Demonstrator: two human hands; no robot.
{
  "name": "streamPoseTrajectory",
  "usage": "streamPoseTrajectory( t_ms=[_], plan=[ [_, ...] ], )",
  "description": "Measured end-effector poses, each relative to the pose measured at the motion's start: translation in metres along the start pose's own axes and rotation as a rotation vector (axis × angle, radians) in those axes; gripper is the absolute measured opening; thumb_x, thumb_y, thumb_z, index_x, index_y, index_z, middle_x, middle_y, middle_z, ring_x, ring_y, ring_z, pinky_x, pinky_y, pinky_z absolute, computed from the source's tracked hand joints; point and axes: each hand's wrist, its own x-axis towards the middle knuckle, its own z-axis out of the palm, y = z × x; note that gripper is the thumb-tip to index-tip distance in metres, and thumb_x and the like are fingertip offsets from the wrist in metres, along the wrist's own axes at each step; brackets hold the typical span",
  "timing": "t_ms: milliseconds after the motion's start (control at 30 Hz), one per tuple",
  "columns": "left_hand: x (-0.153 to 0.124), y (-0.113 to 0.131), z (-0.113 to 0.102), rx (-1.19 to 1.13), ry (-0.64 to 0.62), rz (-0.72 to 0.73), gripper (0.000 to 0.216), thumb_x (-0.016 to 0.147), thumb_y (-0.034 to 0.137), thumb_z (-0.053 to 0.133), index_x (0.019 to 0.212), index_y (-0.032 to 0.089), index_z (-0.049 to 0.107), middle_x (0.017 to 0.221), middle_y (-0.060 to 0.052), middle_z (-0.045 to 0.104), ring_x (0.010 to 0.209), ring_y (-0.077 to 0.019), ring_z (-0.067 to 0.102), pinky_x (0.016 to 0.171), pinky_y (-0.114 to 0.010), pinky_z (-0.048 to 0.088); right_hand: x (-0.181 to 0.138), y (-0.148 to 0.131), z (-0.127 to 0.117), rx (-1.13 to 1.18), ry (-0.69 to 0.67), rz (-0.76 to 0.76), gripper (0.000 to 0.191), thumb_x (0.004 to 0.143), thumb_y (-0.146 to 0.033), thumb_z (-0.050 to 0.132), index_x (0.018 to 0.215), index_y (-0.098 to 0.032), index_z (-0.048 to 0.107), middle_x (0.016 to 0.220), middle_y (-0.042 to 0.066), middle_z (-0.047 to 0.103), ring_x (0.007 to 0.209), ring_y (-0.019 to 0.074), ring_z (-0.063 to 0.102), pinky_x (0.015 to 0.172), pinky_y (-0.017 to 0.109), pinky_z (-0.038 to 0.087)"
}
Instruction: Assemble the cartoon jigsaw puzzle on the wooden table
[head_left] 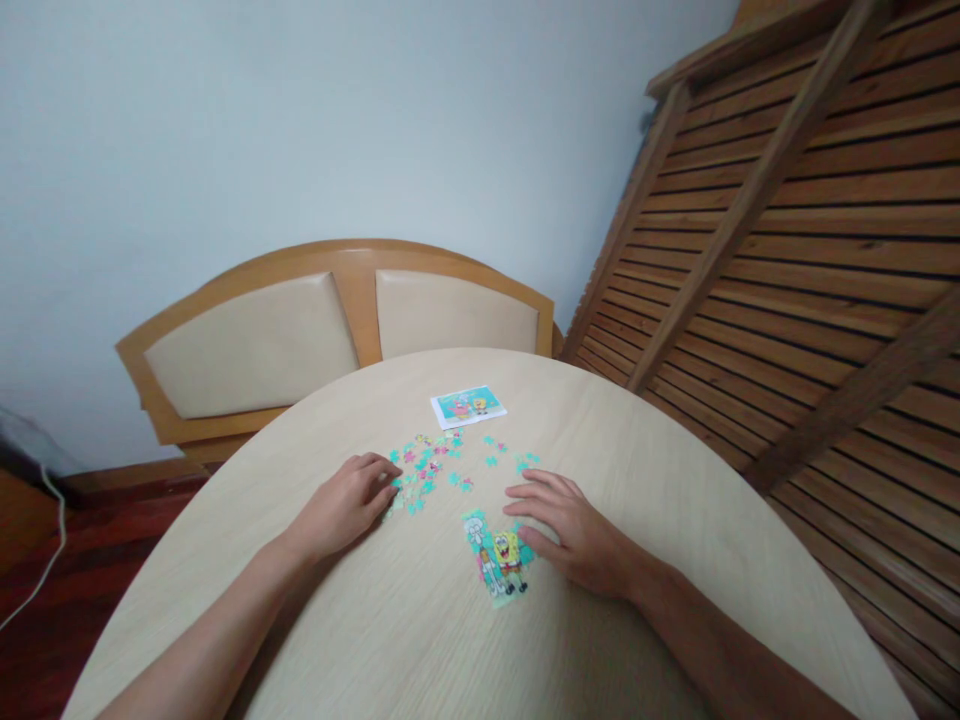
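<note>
Loose jigsaw puzzle pieces (pixel 427 470) in teal, pink and yellow lie scattered mid-table. My left hand (pixel 352 505) rests at their left edge, fingers lightly bent and thumb apart, fingertips at the nearest pieces; I see nothing held in it. Closer to me lies a joined puzzle section (pixel 504 560) showing a yellow square cartoon figure and a pale blue-green one. Over its right edge hovers or rests my right hand (pixel 566 525), fingers stretched and spread, the thumb covering part of the section. A few small pieces (pixel 527 462) sit just beyond the right fingertips.
A white-edged picture card (pixel 470 406) with cartoon figures lies behind the pieces on the round wooden table (pixel 645 440). Beyond the table stands a bench with padded backrests (pixel 457 312). Slatted wooden panels (pixel 795 230) lean at the right. A white cable (pixel 56 545) hangs at the left.
</note>
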Motion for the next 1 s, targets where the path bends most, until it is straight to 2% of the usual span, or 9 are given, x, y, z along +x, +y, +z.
streamPoseTrajectory(
  t_ms=[500, 733, 1000],
  plan=[
    [-0.003, 0.000, 0.002, -0.019, 0.019, 0.012, 0.033, 0.099, 0.041, 0.046, 0.111, 0.020, 0.069, 0.116, -0.010, 0.067, 0.110, -0.0268, 0.061, 0.101, -0.043, 0.047, 0.000, 0.000, 0.002, 0.029, 0.005, -0.001, 0.040, 0.104, -0.046, 0.043, 0.123, -0.024, 0.070, 0.139, 0.009, 0.063, 0.141, 0.0308, 0.042, 0.118, 0.055, 0.030],
    [0.004, -0.003, 0.008, -0.018, 0.093, -0.023, 0.031, 0.097, 0.041, 0.051, 0.104, 0.019, 0.071, 0.109, -0.011, 0.069, 0.103, -0.0277, 0.063, 0.097, -0.044, 0.049, 0.003, 0.000, 0.000, 0.009, 0.024, -0.007, 0.038, 0.104, -0.044, 0.043, 0.120, -0.024, 0.071, 0.135, 0.008, 0.066, 0.139, 0.0306, 0.044, 0.116, 0.054, 0.033],
    [0.004, 0.000, 0.008, 0.007, 0.113, -0.036, 0.033, 0.098, 0.040, 0.048, 0.105, 0.019, 0.072, 0.108, -0.011, 0.070, 0.103, -0.0280, 0.064, 0.096, -0.044, 0.050, -0.001, 0.011, 0.007, -0.098, 0.111, 0.157, 0.046, 0.104, -0.044, 0.042, 0.141, -0.022, 0.059, 0.149, 0.012, 0.054, 0.141, 0.0304, 0.044, 0.114, 0.055, 0.036]
  ],
)
